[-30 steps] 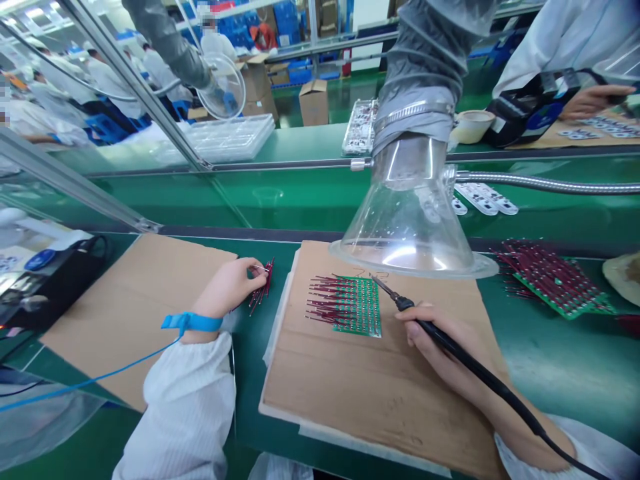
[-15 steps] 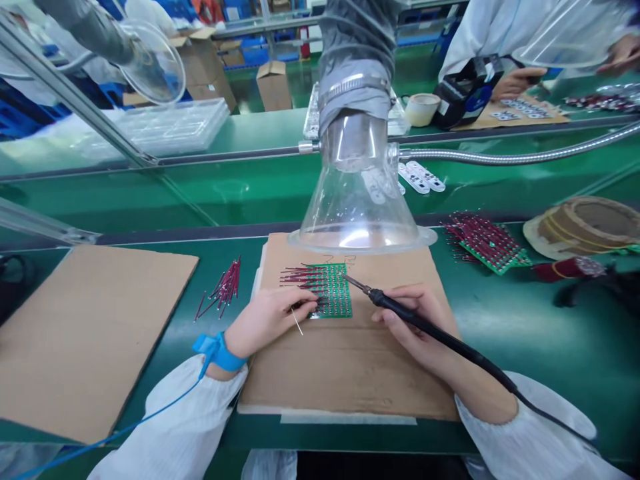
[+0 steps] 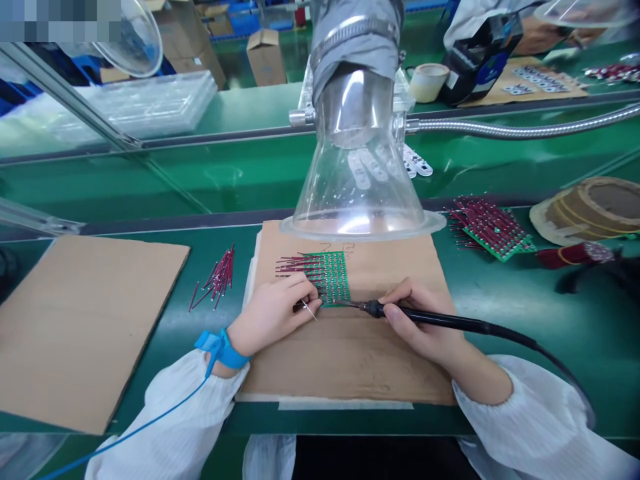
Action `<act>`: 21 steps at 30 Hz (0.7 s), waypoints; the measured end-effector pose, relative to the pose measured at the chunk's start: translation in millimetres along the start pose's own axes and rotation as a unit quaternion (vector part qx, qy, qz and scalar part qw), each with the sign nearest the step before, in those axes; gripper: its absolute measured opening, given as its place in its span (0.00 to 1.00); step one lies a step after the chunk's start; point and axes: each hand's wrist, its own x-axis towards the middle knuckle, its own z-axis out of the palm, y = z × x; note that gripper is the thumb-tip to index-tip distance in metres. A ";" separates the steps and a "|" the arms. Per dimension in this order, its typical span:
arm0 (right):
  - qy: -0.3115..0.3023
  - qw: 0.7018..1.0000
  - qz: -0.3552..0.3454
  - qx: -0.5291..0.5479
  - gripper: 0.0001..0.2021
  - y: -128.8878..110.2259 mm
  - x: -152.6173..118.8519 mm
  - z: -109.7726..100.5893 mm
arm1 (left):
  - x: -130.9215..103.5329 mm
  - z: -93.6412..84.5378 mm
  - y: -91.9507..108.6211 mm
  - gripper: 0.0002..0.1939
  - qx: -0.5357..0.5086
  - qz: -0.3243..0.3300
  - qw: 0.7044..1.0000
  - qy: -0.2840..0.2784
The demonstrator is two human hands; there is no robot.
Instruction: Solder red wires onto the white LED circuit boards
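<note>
A green circuit board (image 3: 336, 275) lies on a cardboard sheet (image 3: 350, 367), with dark red wires (image 3: 295, 264) sticking out from its left side. My right hand (image 3: 420, 320) grips a black soldering iron (image 3: 440, 319). The iron's tip touches or almost touches the board's lower edge. At the board's lower left corner, my left hand (image 3: 280, 303) is closed in a pinch, a thin silvery strand of solder wire (image 3: 310, 310) poking out from its fingers. The fingers hide whatever else they pinch. A blue strap with a cord circles my left wrist.
Loose dark red wires (image 3: 220, 277) lie to the left, beside another cardboard sheet (image 3: 90, 320). A clear fume hood (image 3: 363, 200) hangs over the work. Wired boards (image 3: 493, 230) and a tape-wrapped roll (image 3: 590, 210) sit at right. Across the bench, a person's hands show.
The soldering iron has moved down from the board's upper right to its lower edge and now lies flatter. My left hand stays by the board's lower left. The view has shifted slightly.
</note>
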 end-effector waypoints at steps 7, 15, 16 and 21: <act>-0.005 0.999 -0.027 0.026 0.06 -2.9 2.9 0.8 | -0.6 -1.9 3.4 0.10 0.014 -0.007 1.000 -0.016; -0.009 0.999 -0.042 0.030 0.04 -4.6 3.1 1.5 | -0.7 5.1 8.3 0.07 0.056 -0.031 0.998 0.007; -0.009 0.999 -0.043 0.030 0.04 -4.8 3.2 1.4 | -0.8 6.0 8.7 0.07 0.059 -0.035 0.998 0.010; -0.018 0.999 -0.038 0.032 0.05 -6.0 4.2 1.4 | -0.6 7.9 10.1 0.08 0.056 -0.049 0.997 0.014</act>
